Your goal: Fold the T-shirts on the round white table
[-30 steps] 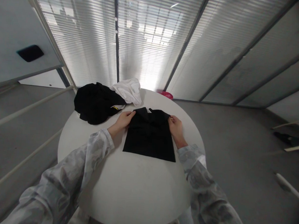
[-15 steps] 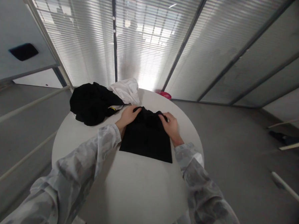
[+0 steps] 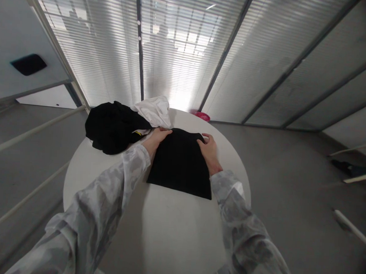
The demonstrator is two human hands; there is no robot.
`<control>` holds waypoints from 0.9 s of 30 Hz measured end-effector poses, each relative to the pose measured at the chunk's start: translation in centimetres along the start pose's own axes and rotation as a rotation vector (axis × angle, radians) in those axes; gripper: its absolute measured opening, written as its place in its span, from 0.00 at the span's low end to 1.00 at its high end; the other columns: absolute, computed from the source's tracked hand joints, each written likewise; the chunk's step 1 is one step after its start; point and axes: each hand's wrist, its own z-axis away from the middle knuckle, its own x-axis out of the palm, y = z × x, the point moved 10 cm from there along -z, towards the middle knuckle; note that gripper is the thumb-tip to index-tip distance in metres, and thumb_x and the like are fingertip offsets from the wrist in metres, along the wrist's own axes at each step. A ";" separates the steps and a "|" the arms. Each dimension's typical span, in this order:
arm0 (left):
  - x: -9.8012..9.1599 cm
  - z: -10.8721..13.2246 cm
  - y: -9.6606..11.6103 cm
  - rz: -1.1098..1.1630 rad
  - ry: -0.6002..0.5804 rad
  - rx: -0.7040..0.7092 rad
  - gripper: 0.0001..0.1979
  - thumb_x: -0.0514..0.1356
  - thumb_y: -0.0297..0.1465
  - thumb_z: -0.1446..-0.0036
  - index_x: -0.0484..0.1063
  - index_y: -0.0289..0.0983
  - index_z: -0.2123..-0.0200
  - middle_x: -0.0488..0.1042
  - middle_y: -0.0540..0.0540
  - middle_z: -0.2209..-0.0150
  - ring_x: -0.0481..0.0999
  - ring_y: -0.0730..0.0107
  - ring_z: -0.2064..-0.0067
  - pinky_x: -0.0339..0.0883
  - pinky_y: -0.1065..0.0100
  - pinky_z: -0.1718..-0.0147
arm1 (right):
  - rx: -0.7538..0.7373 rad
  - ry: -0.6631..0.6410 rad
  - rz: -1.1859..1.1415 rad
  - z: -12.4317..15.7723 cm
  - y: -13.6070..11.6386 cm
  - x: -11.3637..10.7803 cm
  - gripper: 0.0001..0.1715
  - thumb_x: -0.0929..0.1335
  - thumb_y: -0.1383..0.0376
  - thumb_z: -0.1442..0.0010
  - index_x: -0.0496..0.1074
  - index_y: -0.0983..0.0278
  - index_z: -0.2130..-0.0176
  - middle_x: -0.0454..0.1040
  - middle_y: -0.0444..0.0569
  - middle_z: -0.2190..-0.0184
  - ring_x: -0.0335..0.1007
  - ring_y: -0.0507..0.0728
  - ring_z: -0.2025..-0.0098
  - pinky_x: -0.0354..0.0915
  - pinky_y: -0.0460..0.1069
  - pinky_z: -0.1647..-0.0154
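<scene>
A piece of black folded cloth [image 3: 180,165] lies flat on the round white table [image 3: 172,226], its near edge straight and its far edge slightly curved. At its far left corner, my left hand [image 3: 158,137] is closed, thumb over the cloth's edge. My right hand [image 3: 209,151] grips the far right corner between thumb and fingers; some fingertips are hidden under or behind the cloth. Exactly what garment the cloth is cannot be made out.
A bunched black cloth heap [image 3: 111,127] sits on the table's far left, with a crumpled white cloth [image 3: 155,111] beside it. Behind the table's far edge shows a pink basket [image 3: 201,116]. A glass partition with blinds [image 3: 181,51] stands beyond.
The rumpled, gathered far edge of the black cloth has been laid down and now lies smooth. Both hands stay at its far corners, the right with fingers a little more spread.
</scene>
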 end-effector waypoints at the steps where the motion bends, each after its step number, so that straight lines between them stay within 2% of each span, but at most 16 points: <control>1: -0.1 0.0 0.0 0.025 0.019 -0.002 0.17 0.75 0.38 0.44 0.80 0.35 0.56 0.84 0.39 0.60 0.85 0.56 0.59 0.79 0.57 0.55 | -0.027 0.003 -0.022 0.0 -0.4 -0.1 0.28 0.72 0.54 0.40 0.73 0.59 0.43 0.86 0.54 0.55 0.84 0.63 0.55 0.77 0.56 0.53; 3: -0.4 0.2 0.1 0.095 0.057 0.017 0.22 0.75 0.37 0.44 0.79 0.36 0.48 0.84 0.41 0.56 0.85 0.59 0.55 0.78 0.59 0.50 | -0.069 0.021 -0.057 0.0 -0.9 -0.5 0.29 0.70 0.52 0.39 0.72 0.59 0.41 0.86 0.54 0.54 0.83 0.62 0.54 0.77 0.55 0.53; 5: -0.5 0.5 0.1 0.142 0.060 0.041 0.24 0.75 0.39 0.44 0.79 0.38 0.46 0.84 0.43 0.55 0.84 0.61 0.54 0.78 0.61 0.49 | -0.070 0.026 -0.061 -0.1 -0.8 -0.9 0.31 0.70 0.50 0.39 0.72 0.59 0.41 0.85 0.53 0.54 0.83 0.61 0.56 0.76 0.54 0.55; 8: -0.4 0.8 0.0 0.097 0.009 0.031 0.17 0.72 0.45 0.41 0.83 0.38 0.57 0.85 0.43 0.60 0.84 0.59 0.57 0.77 0.61 0.53 | -0.010 -0.003 -0.020 0.0 0.2 -1.0 0.33 0.71 0.49 0.42 0.73 0.60 0.41 0.85 0.51 0.59 0.80 0.61 0.62 0.73 0.53 0.61; 11: -0.4 0.8 0.9 0.047 -0.006 0.039 0.17 0.68 0.47 0.38 0.83 0.38 0.64 0.85 0.43 0.63 0.83 0.56 0.57 0.76 0.61 0.55 | -0.003 -0.023 0.026 0.4 0.7 -0.9 0.34 0.72 0.50 0.43 0.74 0.61 0.42 0.83 0.50 0.63 0.78 0.60 0.66 0.71 0.53 0.63; 14: -0.4 0.9 3.0 -0.019 -0.010 0.125 0.15 0.67 0.45 0.37 0.84 0.38 0.64 0.84 0.45 0.63 0.82 0.56 0.54 0.75 0.61 0.51 | -0.034 -0.023 0.038 0.8 0.4 -0.8 0.31 0.72 0.52 0.43 0.75 0.61 0.43 0.82 0.48 0.63 0.76 0.59 0.67 0.70 0.53 0.63; 16: 0.2 1.3 4.3 -0.116 -0.056 0.202 0.13 0.66 0.41 0.36 0.84 0.38 0.64 0.84 0.45 0.63 0.81 0.57 0.54 0.74 0.62 0.49 | -0.037 -0.022 0.032 0.9 0.3 -0.8 0.30 0.72 0.52 0.42 0.76 0.61 0.44 0.82 0.48 0.63 0.75 0.59 0.67 0.69 0.53 0.63; 19: 1.0 2.2 4.8 -0.222 -0.120 0.253 0.06 0.68 0.35 0.38 0.82 0.39 0.66 0.83 0.45 0.62 0.81 0.57 0.55 0.73 0.61 0.48 | -0.038 -0.027 0.021 0.9 0.1 -0.6 0.30 0.71 0.52 0.42 0.76 0.61 0.44 0.82 0.49 0.63 0.75 0.59 0.68 0.69 0.52 0.64; 22: 0.7 3.6 4.3 -0.272 -0.080 0.287 0.07 0.72 0.34 0.42 0.80 0.40 0.64 0.82 0.44 0.59 0.80 0.57 0.55 0.72 0.59 0.48 | -0.034 -0.027 0.036 0.9 0.3 -0.4 0.30 0.71 0.50 0.41 0.75 0.61 0.44 0.83 0.49 0.63 0.75 0.59 0.68 0.69 0.52 0.64; 27: -0.4 5.4 4.0 -0.468 0.039 0.400 0.07 0.70 0.37 0.37 0.80 0.40 0.60 0.80 0.43 0.58 0.78 0.56 0.55 0.71 0.58 0.48 | -0.037 -0.046 0.041 0.8 0.4 0.1 0.29 0.72 0.51 0.41 0.75 0.60 0.44 0.83 0.48 0.63 0.77 0.59 0.67 0.71 0.53 0.63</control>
